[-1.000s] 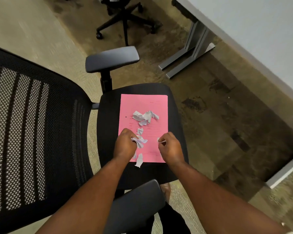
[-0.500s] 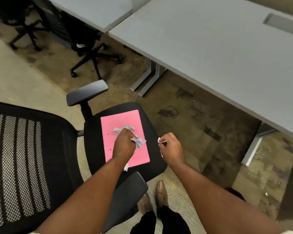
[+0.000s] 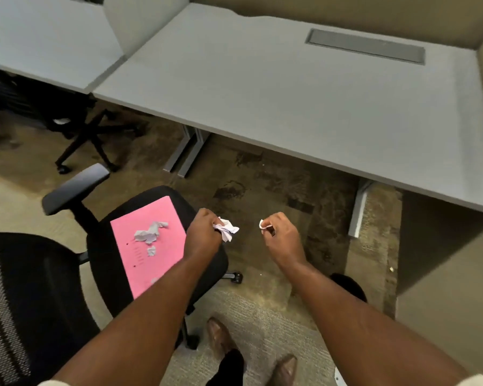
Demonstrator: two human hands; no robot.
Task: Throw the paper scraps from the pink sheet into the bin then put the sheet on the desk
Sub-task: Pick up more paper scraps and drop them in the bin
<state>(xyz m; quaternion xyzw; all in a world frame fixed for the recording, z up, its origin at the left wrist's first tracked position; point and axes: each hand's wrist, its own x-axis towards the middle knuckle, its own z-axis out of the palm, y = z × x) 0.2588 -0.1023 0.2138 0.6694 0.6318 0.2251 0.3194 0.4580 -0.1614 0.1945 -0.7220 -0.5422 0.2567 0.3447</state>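
Note:
The pink sheet (image 3: 148,246) lies on the seat of a black office chair (image 3: 101,254). A few crumpled white paper scraps (image 3: 149,234) rest on it. My left hand (image 3: 202,232) is closed around a bunch of white scraps (image 3: 227,228) and is held off the sheet, past the seat's right edge. To its right, above the floor, my right hand (image 3: 279,236) pinches one small white scrap (image 3: 262,224). The grey desk (image 3: 290,93) stretches in front of me. No bin is in view.
The chair's armrest (image 3: 73,188) and mesh back (image 3: 14,310) stand at the left. A second chair (image 3: 76,126) sits under the neighbouring desk (image 3: 45,40). Desk legs (image 3: 187,151) stand on the stained carpet. A beige partition (image 3: 452,280) rises at the right. My shoes (image 3: 221,338) are below.
Both hands have lifted off the sheet and moved right with scraps in them. The view has turned up and right, bringing the desk into sight.

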